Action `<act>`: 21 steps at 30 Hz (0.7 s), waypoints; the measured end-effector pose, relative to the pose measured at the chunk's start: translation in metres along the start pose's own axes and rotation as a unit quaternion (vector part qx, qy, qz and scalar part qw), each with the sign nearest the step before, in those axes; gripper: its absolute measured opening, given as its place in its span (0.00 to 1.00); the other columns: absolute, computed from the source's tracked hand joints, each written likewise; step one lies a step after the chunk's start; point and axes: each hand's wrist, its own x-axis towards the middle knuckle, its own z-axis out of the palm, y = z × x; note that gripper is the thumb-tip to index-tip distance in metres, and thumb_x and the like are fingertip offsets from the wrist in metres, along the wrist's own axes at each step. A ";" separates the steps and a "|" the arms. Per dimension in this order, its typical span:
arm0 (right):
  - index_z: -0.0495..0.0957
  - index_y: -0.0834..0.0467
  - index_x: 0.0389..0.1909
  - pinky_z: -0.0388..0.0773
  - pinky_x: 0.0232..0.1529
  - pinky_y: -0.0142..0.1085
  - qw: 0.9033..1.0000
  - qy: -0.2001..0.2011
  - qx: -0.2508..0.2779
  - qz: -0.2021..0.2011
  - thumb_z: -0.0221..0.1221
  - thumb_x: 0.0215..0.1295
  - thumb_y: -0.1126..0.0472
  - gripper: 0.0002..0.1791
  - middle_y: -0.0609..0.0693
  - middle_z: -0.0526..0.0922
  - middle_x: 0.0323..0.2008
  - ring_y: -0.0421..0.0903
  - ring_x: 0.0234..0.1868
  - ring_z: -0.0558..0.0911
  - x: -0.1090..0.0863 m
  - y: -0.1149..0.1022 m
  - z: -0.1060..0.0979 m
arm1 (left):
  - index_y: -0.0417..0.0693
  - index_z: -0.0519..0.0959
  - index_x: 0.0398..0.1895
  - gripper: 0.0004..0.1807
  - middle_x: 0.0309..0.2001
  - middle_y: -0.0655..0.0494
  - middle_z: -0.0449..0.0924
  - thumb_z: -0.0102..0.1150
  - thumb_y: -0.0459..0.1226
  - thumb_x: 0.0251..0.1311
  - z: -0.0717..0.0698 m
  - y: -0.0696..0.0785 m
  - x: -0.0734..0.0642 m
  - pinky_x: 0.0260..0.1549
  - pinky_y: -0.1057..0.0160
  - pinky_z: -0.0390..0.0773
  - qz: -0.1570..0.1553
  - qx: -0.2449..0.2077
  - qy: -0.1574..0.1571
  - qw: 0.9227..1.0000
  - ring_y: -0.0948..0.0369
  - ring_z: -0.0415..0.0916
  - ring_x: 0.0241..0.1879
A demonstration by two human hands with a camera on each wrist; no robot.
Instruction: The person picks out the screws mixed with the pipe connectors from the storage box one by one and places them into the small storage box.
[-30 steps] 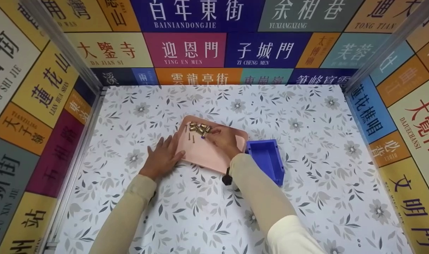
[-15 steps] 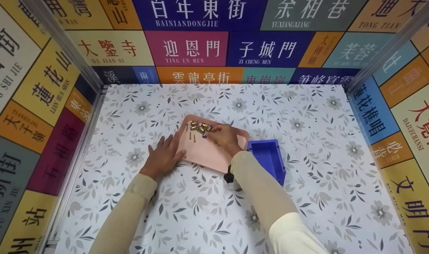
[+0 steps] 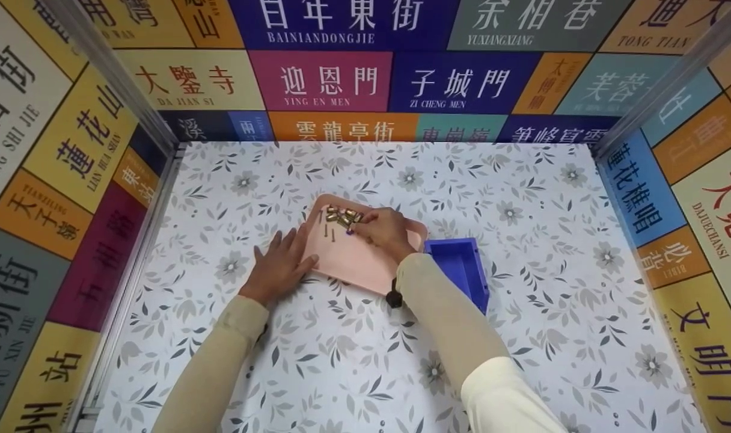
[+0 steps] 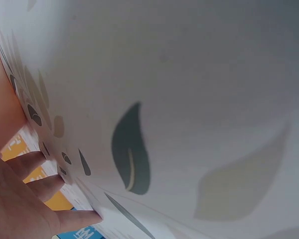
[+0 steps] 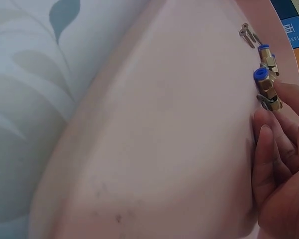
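My right hand (image 3: 386, 231) reaches into a shallow pink tray (image 3: 356, 264). In the right wrist view its fingers pinch a brass push-in fitting (image 5: 266, 82) with a blue collar, at its lower end. A small grey ring-like piece (image 5: 263, 102) shows beside that end. Several more brass fittings (image 3: 336, 218) lie in a cluster at the tray's far left, and a few thin screws (image 3: 333, 235) lie near them. My left hand (image 3: 275, 267) rests at the tray's left edge, fingers spread and thumb touching the rim; the left wrist view shows only some of its fingers (image 4: 45, 189).
A blue open box (image 3: 455, 264) stands right of the tray, partly behind the right sleeve (image 3: 449, 319). Beneath lies a white tabletop (image 3: 317, 361) with a floral pattern. Panels with printed signs (image 3: 329, 81) wall in the back and sides.
The right hand stays over the fittings, with only slight finger movement. The left hand keeps its place at the tray's edge. The whole view shifts slightly.
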 end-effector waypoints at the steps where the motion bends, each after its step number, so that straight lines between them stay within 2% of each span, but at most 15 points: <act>1: 0.87 0.53 0.26 0.76 0.19 0.31 1.000 -0.001 0.003 -0.005 0.77 0.54 0.55 0.09 0.47 0.86 0.22 0.40 0.18 0.80 0.000 0.001 0.000 | 0.67 0.33 0.84 0.43 0.83 0.49 0.47 0.28 0.69 0.73 0.000 0.000 0.000 0.66 0.18 0.41 0.000 0.002 0.000 1.000 0.39 0.41 0.81; 8: 0.87 0.53 0.23 0.72 0.16 0.30 0.999 0.006 -0.001 -0.046 0.78 0.52 0.55 0.09 0.48 0.83 0.16 0.40 0.15 0.78 0.003 0.006 0.000 | 0.63 0.35 0.84 0.44 0.83 0.46 0.49 0.28 0.69 0.73 -0.001 0.000 0.000 0.64 0.16 0.43 0.007 0.005 0.005 1.000 0.38 0.42 0.81; 15: 0.86 0.54 0.24 0.74 0.19 0.31 0.999 -0.001 -0.002 -0.054 0.80 0.47 0.56 0.12 0.46 0.84 0.19 0.40 0.18 0.79 0.003 0.007 0.001 | 0.65 0.34 0.84 0.44 0.83 0.47 0.48 0.28 0.69 0.73 -0.002 0.000 0.000 0.65 0.17 0.42 0.002 0.006 0.000 1.000 0.39 0.42 0.81; 21: 0.87 0.54 0.27 0.75 0.24 0.31 0.999 -0.011 -0.022 -0.048 0.80 0.47 0.57 0.11 0.46 0.85 0.23 0.41 0.24 0.80 0.003 0.005 0.000 | 0.66 0.33 0.84 0.44 0.83 0.48 0.48 0.28 0.69 0.72 -0.001 0.000 0.000 0.66 0.17 0.42 -0.001 0.008 0.000 1.000 0.39 0.42 0.81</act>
